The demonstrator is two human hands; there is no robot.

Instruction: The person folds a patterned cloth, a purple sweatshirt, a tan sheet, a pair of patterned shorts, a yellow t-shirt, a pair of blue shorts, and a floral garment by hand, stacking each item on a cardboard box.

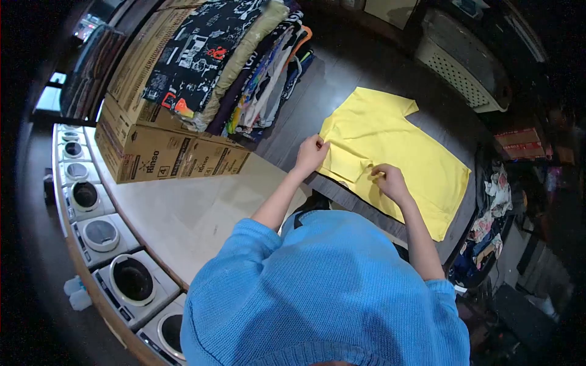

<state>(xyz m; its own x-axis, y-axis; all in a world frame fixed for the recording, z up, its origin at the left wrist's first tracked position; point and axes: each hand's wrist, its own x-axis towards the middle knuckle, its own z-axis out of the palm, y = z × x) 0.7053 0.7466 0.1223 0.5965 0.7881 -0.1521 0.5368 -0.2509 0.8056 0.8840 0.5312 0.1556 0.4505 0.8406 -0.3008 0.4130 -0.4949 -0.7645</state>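
A yellow T-shirt lies spread on the dark wooden table, one short sleeve pointing away from me. My left hand pinches its left edge, fingertips pressed together on the fabric. Over the near part of the shirt, my right hand has thumb and forefinger closed on a small raised fold of cloth. Between the two hands the fabric is creased, with a flap turned near the front edge.
To the left, a stack of folded clothes rests by cardboard boxes. A perforated plastic basket stands at back right, and a bin of crumpled clothes at right. Front-loading washing machines line the far left.
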